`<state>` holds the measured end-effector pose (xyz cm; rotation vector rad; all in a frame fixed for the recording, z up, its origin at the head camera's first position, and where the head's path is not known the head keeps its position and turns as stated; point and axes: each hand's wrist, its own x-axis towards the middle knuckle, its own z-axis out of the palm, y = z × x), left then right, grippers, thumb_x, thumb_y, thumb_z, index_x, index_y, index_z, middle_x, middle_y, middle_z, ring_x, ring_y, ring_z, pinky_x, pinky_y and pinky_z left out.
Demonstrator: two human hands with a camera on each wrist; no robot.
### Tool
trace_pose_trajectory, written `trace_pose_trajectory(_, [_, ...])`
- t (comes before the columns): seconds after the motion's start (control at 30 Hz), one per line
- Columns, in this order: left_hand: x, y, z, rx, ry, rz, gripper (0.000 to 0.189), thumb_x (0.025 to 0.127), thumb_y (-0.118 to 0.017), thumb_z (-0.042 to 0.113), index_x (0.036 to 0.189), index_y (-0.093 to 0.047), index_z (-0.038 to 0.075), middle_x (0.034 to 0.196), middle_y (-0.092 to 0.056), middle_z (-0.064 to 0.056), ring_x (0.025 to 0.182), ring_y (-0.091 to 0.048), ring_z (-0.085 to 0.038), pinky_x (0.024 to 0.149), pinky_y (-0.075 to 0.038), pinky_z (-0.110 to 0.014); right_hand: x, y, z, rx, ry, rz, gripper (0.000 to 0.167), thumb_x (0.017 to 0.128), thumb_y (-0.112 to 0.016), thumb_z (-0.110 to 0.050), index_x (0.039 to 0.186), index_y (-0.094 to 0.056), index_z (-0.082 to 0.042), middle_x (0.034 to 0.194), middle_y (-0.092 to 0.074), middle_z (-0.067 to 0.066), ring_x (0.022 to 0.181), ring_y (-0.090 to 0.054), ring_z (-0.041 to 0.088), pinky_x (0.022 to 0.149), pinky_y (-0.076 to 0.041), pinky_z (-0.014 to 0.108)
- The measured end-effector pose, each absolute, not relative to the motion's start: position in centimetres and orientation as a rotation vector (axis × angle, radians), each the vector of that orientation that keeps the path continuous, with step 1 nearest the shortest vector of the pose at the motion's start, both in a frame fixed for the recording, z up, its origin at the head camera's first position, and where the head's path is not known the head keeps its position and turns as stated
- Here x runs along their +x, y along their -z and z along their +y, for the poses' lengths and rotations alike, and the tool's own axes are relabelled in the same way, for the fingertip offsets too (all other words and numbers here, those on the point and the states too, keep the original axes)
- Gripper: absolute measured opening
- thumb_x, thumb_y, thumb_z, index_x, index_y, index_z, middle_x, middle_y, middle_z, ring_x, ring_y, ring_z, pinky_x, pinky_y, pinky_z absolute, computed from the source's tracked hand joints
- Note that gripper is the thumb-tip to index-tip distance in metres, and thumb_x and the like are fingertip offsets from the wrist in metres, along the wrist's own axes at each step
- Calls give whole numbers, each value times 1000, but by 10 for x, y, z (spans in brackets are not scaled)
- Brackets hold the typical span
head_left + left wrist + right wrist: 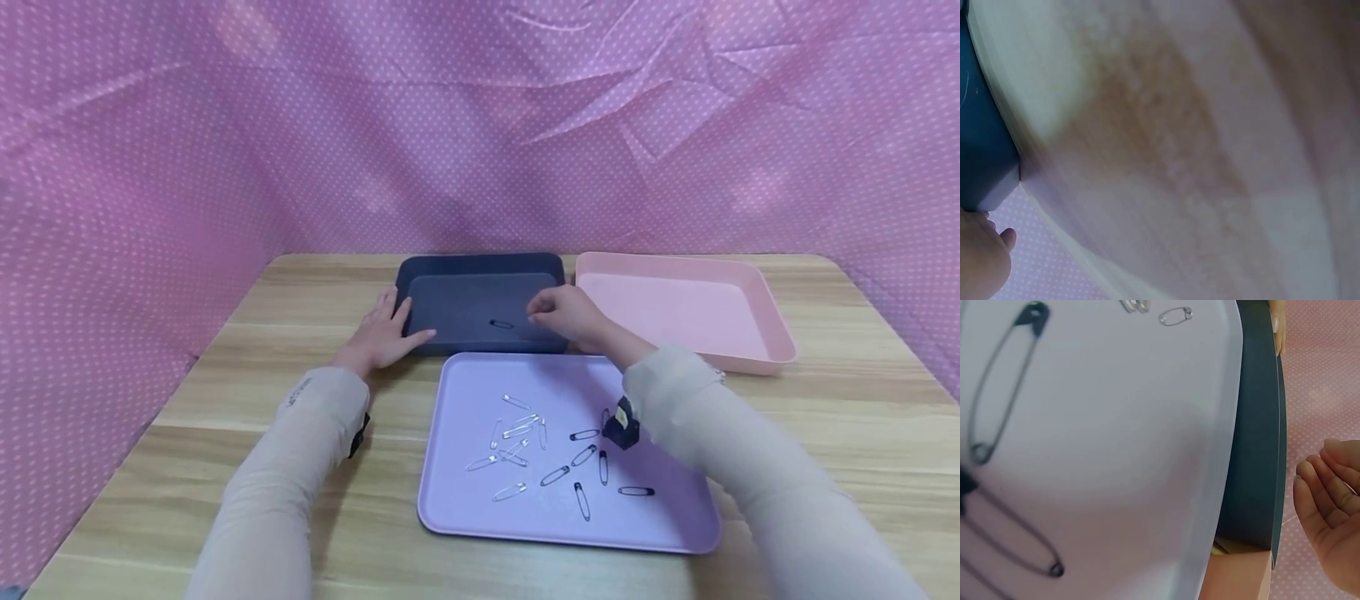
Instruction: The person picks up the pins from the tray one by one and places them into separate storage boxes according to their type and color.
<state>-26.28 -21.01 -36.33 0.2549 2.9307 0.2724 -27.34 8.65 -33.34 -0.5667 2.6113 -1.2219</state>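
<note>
My left hand point(381, 333) rests with spread fingers on the left edge of the dark tray point(480, 265). A single black safety pin point(501, 324) lies on that tray's floor. Over the tray's right side is my right hand point(567, 315), fingers loosely bent; in the right wrist view no pin shows between its fingertips point(1302, 467). Nearer to me, a lilac tray point(480, 371) carries two kinds of safety pins: several silver ones point(510, 492) on the left and several black ones point(555, 476) on the right, partly under my right wrist.
A pink tray point(776, 333) stands at the back right, close beside the dark one. All three trays are on a wooden table point(187, 467). Pink dotted cloth point(480, 125) hangs behind the table and along its sides.
</note>
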Motion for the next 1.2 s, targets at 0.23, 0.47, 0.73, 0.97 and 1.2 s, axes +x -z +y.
trace_pose_trajectory(0.23, [-262,363,-211,260,-279,2926,89,79,-24,69,138,-6,5,141,12,-16,127,12,-30,100,-4,-48,-262,330,96,-638,1140,2671,19,83,-56,-13,98,-61,-2,95,-60,8,90,-54,21,79,-43,35])
trace_pose_trajectory(0.47, [-262,364,-211,257,-286,2931,90,78,-23,69,138,-6,5,141,12,-17,127,11,-30,100,-5,-48,-252,325,104,-735,1118,2695,18,81,-59,-12,94,-62,-1,87,-63,6,79,-57,18,71,-45,32])
trace_pose_trajectory(0.73, [-262,361,-211,261,-298,2924,89,79,-24,68,138,-6,4,141,12,-17,127,11,-31,99,-4,-49,-237,322,117,-757,1116,2653,18,82,-57,-10,96,-61,1,87,-63,8,75,-58,21,65,-47,29])
trace_pose_trajectory(0.97, [-261,361,-210,252,-292,2921,88,80,-25,67,138,-6,4,141,11,-18,127,11,-31,99,-5,-49,-229,325,131,-787,1121,2657,18,82,-58,-9,96,-62,1,87,-63,6,82,-57,18,72,-46,32])
trace_pose_trajectory(1.2, [-262,361,-209,255,-299,2929,88,80,-27,66,138,-7,3,141,10,-19,127,9,-32,99,-6,-49,-219,330,146,-796,1111,2645,15,81,-58,-9,92,-64,-2,88,-63,4,83,-57,18,73,-46,32])
